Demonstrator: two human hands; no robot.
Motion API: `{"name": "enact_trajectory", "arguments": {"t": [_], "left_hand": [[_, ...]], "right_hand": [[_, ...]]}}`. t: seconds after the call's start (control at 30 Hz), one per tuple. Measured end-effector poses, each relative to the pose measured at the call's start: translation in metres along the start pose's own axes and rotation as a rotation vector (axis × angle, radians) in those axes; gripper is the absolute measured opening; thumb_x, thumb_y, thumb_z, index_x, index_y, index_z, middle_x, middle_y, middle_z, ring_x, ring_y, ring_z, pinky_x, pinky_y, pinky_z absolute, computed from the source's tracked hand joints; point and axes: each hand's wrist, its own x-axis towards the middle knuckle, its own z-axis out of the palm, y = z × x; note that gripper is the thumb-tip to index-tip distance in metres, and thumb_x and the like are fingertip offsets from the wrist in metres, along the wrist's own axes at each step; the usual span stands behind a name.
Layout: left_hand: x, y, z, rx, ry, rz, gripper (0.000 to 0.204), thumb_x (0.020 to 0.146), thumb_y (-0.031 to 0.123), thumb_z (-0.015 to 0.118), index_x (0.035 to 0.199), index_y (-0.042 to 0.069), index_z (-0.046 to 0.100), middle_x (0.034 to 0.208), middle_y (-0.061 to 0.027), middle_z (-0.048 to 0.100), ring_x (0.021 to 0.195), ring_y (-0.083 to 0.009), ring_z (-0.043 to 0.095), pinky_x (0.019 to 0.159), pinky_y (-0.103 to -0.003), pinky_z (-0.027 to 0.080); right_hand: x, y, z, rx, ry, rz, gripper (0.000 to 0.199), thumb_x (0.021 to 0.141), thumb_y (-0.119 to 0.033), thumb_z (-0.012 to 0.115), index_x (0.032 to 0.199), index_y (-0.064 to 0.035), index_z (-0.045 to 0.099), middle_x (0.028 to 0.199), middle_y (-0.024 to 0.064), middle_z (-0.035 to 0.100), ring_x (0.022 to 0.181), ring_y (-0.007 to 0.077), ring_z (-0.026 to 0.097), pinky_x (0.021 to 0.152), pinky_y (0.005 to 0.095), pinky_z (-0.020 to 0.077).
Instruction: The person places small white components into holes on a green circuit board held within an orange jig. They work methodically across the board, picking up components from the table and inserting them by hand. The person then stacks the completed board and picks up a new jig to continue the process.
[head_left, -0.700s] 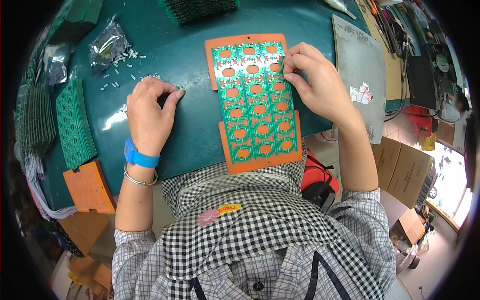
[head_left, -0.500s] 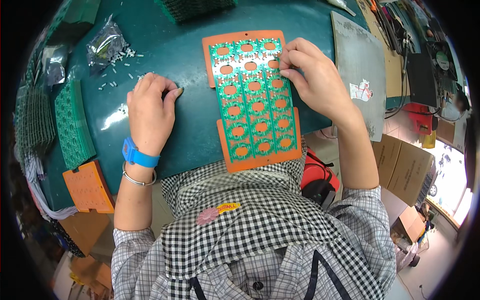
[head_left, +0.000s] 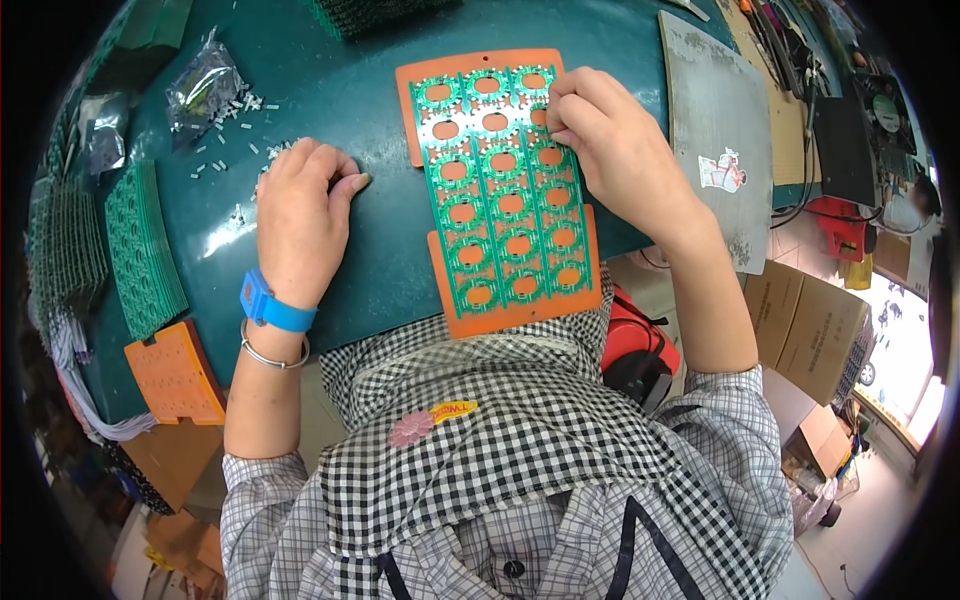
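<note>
A green circuit board panel point(head_left: 493, 215) with rows of oval cut-outs lies on an orange plate point(head_left: 505, 322) at the table's near edge. My right hand point(head_left: 625, 150) is over the panel's upper right side, its fingertips pinched together at a cut-out in the second row. Whatever they hold is hidden. To the left, my left hand point(head_left: 300, 225) rests on the table with fingers curled and thumb against them. I cannot make out anything between them. Small white parts point(head_left: 245, 103) lie loose beyond that hand, beside a clear plastic bag point(head_left: 203, 90).
Stacked green panels point(head_left: 145, 250) stand at the left, with another orange plate point(head_left: 175, 372) near the table's edge. More green panels point(head_left: 385, 12) are stacked at the back. A grey metal sheet point(head_left: 712, 150) lies at the right, cables beyond it. Cardboard boxes point(head_left: 805, 325) stand lower right.
My right fingertips have shifted slightly toward the panel's upper left and curled in more. My left hand stays in nearly the same place. The whole view has moved a little.
</note>
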Motion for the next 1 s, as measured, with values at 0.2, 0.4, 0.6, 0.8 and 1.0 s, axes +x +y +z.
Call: {"name": "enact_trajectory", "arguments": {"t": [0.2,0.4,0.6,0.8,1.0], "left_hand": [[-0.004,0.016,-0.009,-0.295,0.006,-0.234,0.011,0.086,0.0,0.072,0.091,0.001,0.063,0.087,-0.007,0.069,0.077,-0.0145,0.065,0.069,-0.029,0.051],[-0.01,0.043,-0.014,-0.82,0.02,-0.275,0.023,0.091,-0.003,0.069,0.109,-0.002,0.057,0.096,-0.009,0.069,0.092,-0.0131,0.067,0.085,-0.026,0.053],[-0.018,0.069,-0.016,-0.745,0.034,-0.11,0.034,0.086,-0.009,0.072,0.114,-0.001,0.053,0.097,-0.0111,0.071,0.093,-0.0152,0.069,0.084,-0.028,0.054],[-0.021,0.069,-0.012,-0.643,0.125,0.084,0.034,0.08,-0.003,0.079,0.109,0.001,0.064,0.097,-0.0113,0.071,0.086,-0.0194,0.073,0.077,-0.029,0.056],[-0.017,-0.01,-0.037,-0.004,0.204,-0.088,0.029,0.076,0.007,0.079,0.103,0.004,0.067,0.102,-0.013,0.066,0.098,-0.0337,0.061,0.085,-0.042,0.05]], "right_hand": [[-0.005,-0.005,0.0,-0.026,-0.011,0.024,0.02,0.074,0.003,0.071,0.092,0.0002,0.064,0.097,0.0109,0.059,0.094,0.031,0.058,0.079,0.0392,0.0511],[0.002,-0.027,-0.015,0.25,0.014,0.127,0.018,0.076,-0.002,0.075,0.091,-0.0026,0.065,0.098,0.0101,0.062,0.094,0.0291,0.062,0.079,0.0377,0.0518],[0.018,-0.073,0.006,0.634,0.061,0.169,0.014,0.079,-0.004,0.075,0.086,-0.0034,0.063,0.093,0.0088,0.062,0.089,0.0271,0.064,0.074,0.036,0.0516],[0.012,-0.075,0.004,0.57,0.002,0.17,0.013,0.081,0.003,0.067,0.089,-0.0022,0.057,0.097,0.0117,0.061,0.09,0.0294,0.062,0.078,0.0363,0.0509],[-0.006,-0.045,-0.015,0.474,-0.052,0.331,0.01,0.086,0.006,0.059,0.091,-0.001,0.054,0.101,0.012,0.059,0.096,0.0293,0.059,0.086,0.0351,0.0485]]}}
